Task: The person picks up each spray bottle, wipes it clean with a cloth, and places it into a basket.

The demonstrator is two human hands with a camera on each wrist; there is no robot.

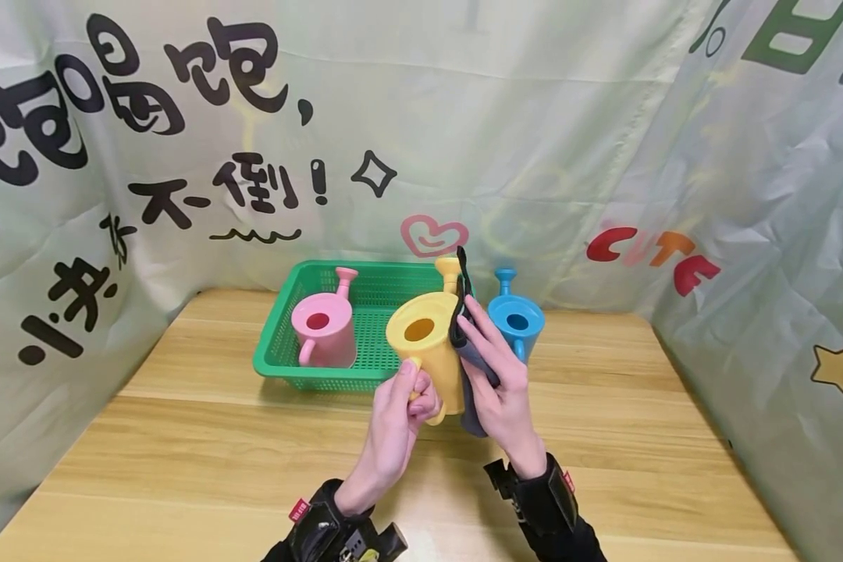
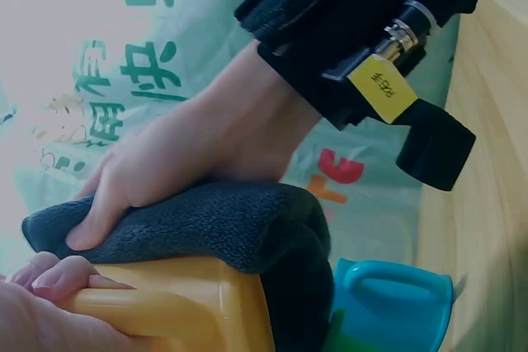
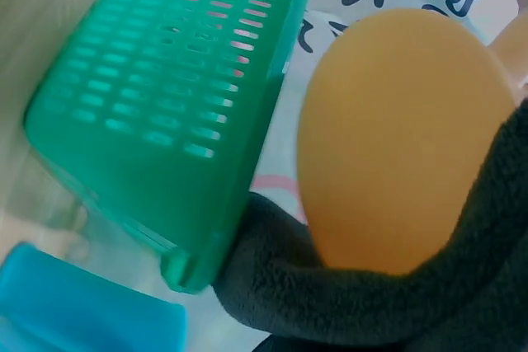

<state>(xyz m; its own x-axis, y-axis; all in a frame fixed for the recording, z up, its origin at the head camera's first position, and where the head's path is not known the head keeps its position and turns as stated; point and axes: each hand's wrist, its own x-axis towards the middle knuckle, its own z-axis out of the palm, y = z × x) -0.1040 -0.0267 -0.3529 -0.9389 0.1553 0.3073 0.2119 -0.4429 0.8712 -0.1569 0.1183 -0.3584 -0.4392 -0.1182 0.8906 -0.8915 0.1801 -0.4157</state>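
Observation:
A yellow toy watering can (image 1: 442,367) is held up in front of the basket, its spout pointing away. My left hand (image 1: 400,421) grips its handle. My right hand (image 1: 502,390) holds a dark grey cloth (image 2: 206,224) against the can's right side, with the thumb over the fabric in the left wrist view. In the right wrist view, the can's round bottom (image 3: 404,146) shows above the cloth's folded edge. Part of the cloth hides behind the right hand's fingers.
A green perforated basket (image 1: 270,363) stands at the back of the wooden table (image 1: 253,476), with a pink watering can (image 1: 333,339) inside. Right of the basket is a blue watering can (image 1: 523,320). Printed fabric walls (image 1: 534,117) enclose the table.

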